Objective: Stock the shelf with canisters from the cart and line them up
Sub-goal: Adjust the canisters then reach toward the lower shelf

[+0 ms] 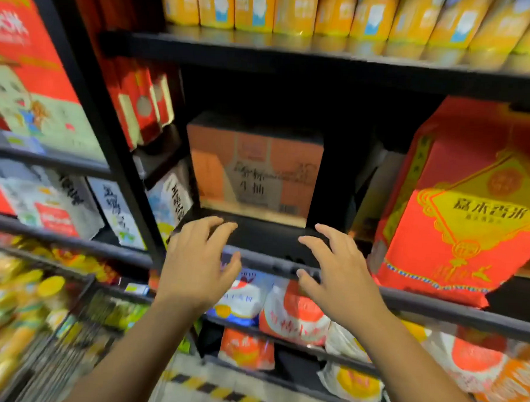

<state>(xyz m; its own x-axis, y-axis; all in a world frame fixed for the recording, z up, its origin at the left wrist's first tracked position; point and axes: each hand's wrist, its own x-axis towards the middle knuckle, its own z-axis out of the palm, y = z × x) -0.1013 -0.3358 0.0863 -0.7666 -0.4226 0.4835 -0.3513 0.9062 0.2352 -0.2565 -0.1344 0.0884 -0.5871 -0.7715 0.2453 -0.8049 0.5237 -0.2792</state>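
My left hand (pixel 194 267) and right hand (pixel 339 274) are both empty, fingers spread and relaxed, at the front edge of the shelf (pixel 265 239). Its bay holds only a brown carton (pixel 256 167) at the back. The canisters (pixel 51 285), yellow-lidded as far as the blur lets me tell, lie in the cart (pixel 79 311) at lower left, so all stocking is left. The carton's print may read 生抽.
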